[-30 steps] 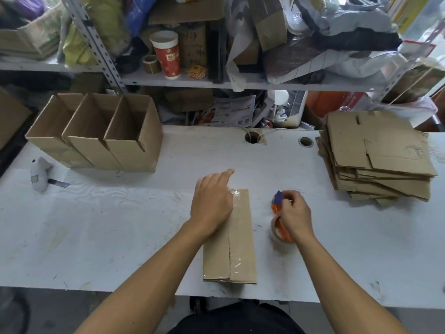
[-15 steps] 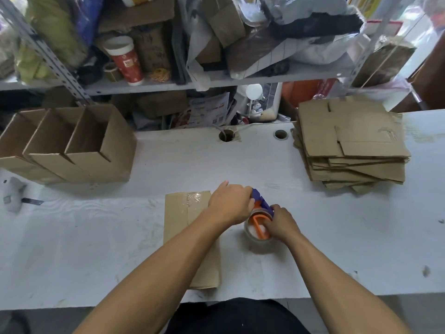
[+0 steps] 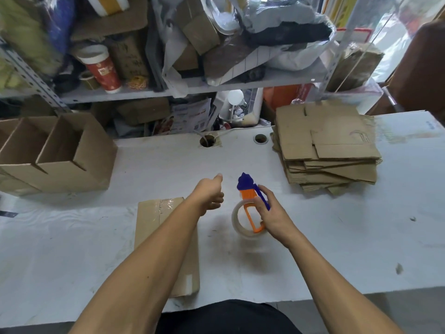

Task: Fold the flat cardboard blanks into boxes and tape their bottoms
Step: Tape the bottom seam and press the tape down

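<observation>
The taped box lies bottom-up on the table near the front edge, a clear strip of tape along its centre seam and over the far end; the left forearm crosses above it and hides part of the seam. Just to its right the tape dispenser, orange and blue with a clear roll, is held by the right hand, whose fingers curl round the handle. The left hand hangs over bare table between box and dispenser, fingers loosely curled, holding nothing. The sealing of this box looks done, so the sensible step is probably to park the dispenser within reach, clear of the seam, and then move the box to the row of finished boxes at far left. The stack of flat blanks waits at far right; take only the top sheet.
</observation>
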